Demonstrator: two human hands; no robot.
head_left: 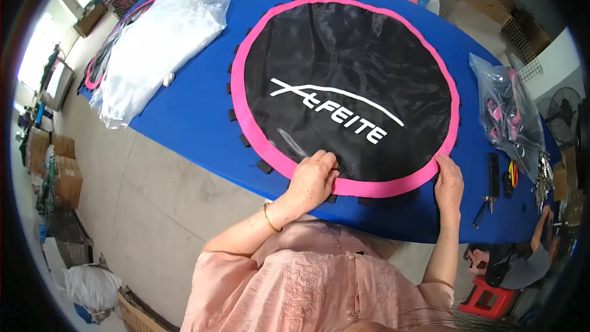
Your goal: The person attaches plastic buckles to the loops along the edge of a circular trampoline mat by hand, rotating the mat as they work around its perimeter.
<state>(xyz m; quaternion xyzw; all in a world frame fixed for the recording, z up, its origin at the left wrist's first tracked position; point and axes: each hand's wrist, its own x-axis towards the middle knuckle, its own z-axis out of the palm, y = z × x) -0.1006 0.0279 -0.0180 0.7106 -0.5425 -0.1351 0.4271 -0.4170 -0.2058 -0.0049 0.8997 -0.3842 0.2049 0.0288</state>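
Observation:
A round black trampoline mat [350, 43] with a pink border, white lettering and black tabs along its edge lies on the blue table [184, 141]. My left hand [313, 178] is closed at the near edge of the mat, its fingers curled over the pink border. Something small and dark shows beside those fingertips. Further right, my right hand [449, 183] grips the border, its fingertips on the pink band and partly hidden.
Clear plastic sheeting [163, 43] covers the table's left end. On the right lie a plastic bag [507, 114] with pink and black pieces, a yellow-and-black tool [511, 178] and metal pieces [543, 181]. A person [531, 261] is near a red stool [490, 297].

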